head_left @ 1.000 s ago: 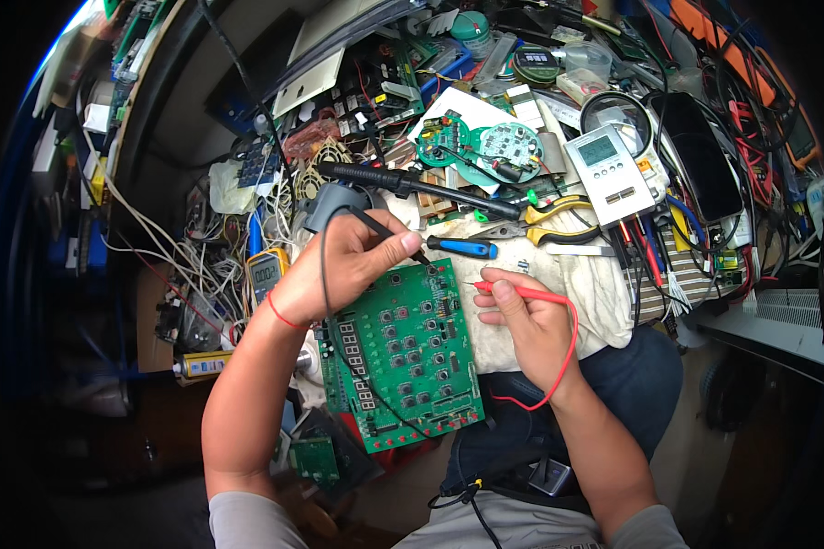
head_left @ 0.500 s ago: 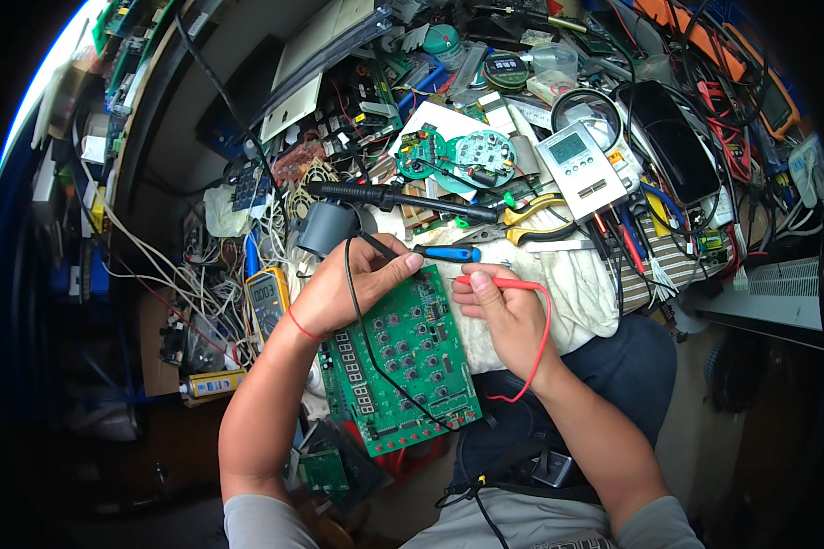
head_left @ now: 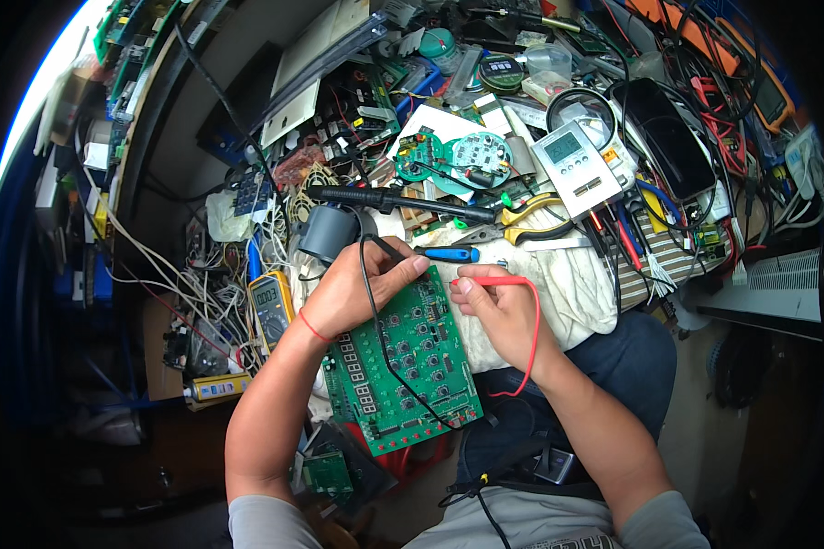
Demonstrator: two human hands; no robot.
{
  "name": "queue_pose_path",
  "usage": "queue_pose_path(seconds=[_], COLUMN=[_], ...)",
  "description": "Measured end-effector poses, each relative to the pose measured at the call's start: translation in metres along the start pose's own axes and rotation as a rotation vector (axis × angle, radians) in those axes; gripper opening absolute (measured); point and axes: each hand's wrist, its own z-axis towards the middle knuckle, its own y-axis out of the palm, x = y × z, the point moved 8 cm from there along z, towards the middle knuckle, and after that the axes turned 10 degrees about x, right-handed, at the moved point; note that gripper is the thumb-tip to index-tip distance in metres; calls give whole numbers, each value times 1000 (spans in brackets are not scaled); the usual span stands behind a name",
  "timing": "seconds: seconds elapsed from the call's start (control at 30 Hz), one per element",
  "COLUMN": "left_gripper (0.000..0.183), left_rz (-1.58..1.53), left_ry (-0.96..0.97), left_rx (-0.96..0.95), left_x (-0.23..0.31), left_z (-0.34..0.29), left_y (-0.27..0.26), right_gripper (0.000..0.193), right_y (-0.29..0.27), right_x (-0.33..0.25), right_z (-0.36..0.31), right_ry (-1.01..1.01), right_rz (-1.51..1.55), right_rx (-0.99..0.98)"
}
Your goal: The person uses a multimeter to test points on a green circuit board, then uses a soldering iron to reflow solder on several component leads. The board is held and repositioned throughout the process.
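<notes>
A green circuit board (head_left: 462, 384) with push buttons and digit displays lies tilted above my lap. My left hand (head_left: 357, 288) is closed at its upper left edge, gripping a black test probe (head_left: 392, 249) whose lead (head_left: 382, 343) runs down across the board. Beside the upper right edge, my right hand (head_left: 505, 316) pinches a red test probe (head_left: 504, 281), its tip pointing left toward the board. Whether either tip touches the board is hard to make out. A yellow multimeter (head_left: 286, 295) with a lit display leans left of my left wrist.
Beyond the board lie a blue-handled screwdriver (head_left: 449, 254), yellow-black pliers (head_left: 536, 207) and a white cloth (head_left: 568, 293). Round green boards (head_left: 482, 157), a white device with a display (head_left: 577, 165) and a black phone (head_left: 666, 137) crowd the bench. Tangled wires (head_left: 192, 274) spread at left.
Both hands stay at the board with their probes. The right hand and red probe have shifted slightly left, and the left wrist has dipped a little. The multimeter's reading looks different.
</notes>
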Motion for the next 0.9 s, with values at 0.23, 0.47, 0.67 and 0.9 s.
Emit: queue_pose_path(seconds=[0.23,0.47,0.67,0.9], left_gripper=[40,38,36,35], left_rz=[-6,-11,-2,1], left_ry=[21,45,24,42], left_rx=[-1,22,29,14], left_x=[-2,3,3,5], left_z=[2,3,5,5], left_y=[3,3,4,7], right_gripper=[36,35,34,34], right_y=[-2,-4,-3,-3], right_x=[7,-3,-5,-5], right_z=[-5,-8,-10,-9], right_ry=[-8,-84,-20,-33], right_rz=[-85,-42,-29,-64], right_rx=[-32,63,30,11])
